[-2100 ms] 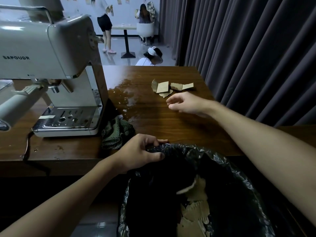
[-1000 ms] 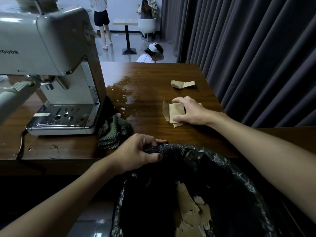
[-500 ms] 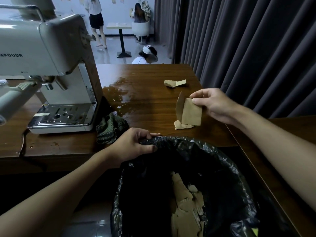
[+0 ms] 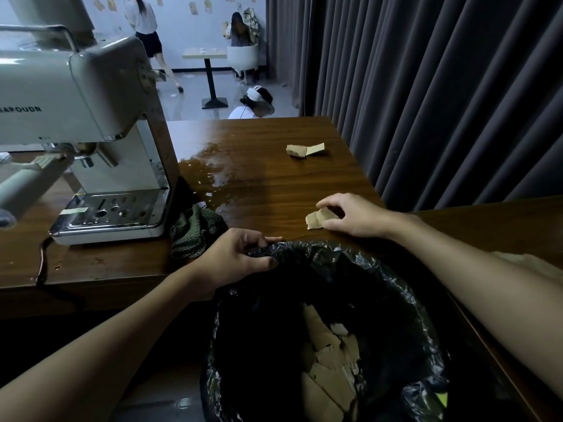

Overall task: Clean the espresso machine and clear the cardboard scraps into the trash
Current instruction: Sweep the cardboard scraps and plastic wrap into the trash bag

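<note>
Slippage threatens: fingers of the right hand [image 4: 350,216] loosely pinch a cardboard scrap [image 4: 315,221]. It could drop short of the trash bag [image 4: 368,264], whose rim the left hand [image 4: 240,257] grips at the scrap's 8 o'clock.

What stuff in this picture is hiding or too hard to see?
Head view:
- The scrap: partly covered by the right hand.
- The espresso machine: left side cut off by the picture's edge.
- Inside the bag: the bottom is too dark to see.
- The cloth: near corner hidden behind the left hand.
</note>
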A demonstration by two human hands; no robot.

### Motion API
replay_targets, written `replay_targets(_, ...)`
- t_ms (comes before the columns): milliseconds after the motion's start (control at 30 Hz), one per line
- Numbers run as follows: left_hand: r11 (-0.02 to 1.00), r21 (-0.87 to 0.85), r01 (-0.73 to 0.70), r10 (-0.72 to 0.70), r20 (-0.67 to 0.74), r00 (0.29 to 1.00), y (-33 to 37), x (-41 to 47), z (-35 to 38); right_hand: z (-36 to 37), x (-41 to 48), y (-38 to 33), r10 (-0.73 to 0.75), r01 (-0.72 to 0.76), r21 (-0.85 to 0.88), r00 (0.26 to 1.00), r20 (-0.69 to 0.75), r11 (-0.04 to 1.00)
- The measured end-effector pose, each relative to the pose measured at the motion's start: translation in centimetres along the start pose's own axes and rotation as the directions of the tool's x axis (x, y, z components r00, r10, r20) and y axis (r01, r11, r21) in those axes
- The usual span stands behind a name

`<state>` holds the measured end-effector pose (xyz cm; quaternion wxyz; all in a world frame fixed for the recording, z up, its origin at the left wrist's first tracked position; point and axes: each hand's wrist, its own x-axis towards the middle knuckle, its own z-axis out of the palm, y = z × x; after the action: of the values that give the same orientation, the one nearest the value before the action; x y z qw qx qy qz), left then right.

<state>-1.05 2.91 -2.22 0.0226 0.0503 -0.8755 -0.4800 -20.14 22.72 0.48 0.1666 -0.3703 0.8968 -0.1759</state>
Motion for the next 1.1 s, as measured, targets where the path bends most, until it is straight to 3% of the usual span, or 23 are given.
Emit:
replay_targets(67,1.000,-0.012,0.001,-0.001,0.008,1.000,-0.1,0.0,0.0,0.6,0.1,-0.1,-0.014,0.010,-0.095,0.999,-0.045,0.995)
replay_targets(333,1.000,-0.022,0.001,0.000,0.032,0.999,0.3,-0.1,0.2,-0.1,0.1,-0.7,-0.003,0.004,0.016,0.999,-0.044,1.000)
replay_targets(433,1.000,-0.025,0.013,-0.012,0.031,0.999,0.3,-0.1,0.1,-1.3,-1.1,-2.0,-0.032,0.035,0.185,0.999,-0.020,0.982)
replay_targets(500,1.000,-0.010,-0.009,0.010,0.022,1.000,0.0,0.0,0.2,-2.9,-2.2,-3.3,-0.096,0.087,0.388,0.995,0.003,0.918)
replay_targets(600,0.999,-0.040,-0.021,0.022,0.013,1.000,-0.1,0.0,0.1,-5.1,-3.8,-5.0,-0.300,0.098,0.582,0.917,0.262,0.807)
replay_targets(667,0.999,-0.050,-0.015,0.016,0.011,1.000,-0.1,-0.1,0.0,-5.5,-4.1,-5.5,-0.392,0.127,0.508,0.799,0.456,0.852)
replay_targets(700,0.999,-0.044,-0.011,0.012,0.018,1.000,-0.1,-0.1,0.0,-5.4,-3.9,-5.6,-0.389,0.140,0.468,0.780,0.491,0.872)
replay_targets(900,0.998,-0.066,0.008,-0.005,0.051,0.999,-0.2,0.0,-0.2,-3.5,0.3,-3.8,-0.123,0.067,0.315,0.979,0.162,0.947)
replay_targets(1100,0.998,-0.058,0.020,-0.017,0.053,0.998,-0.2,0.0,0.1,-2.2,7.2,-2.1,0.064,-0.055,0.136,0.996,-0.064,0.989)
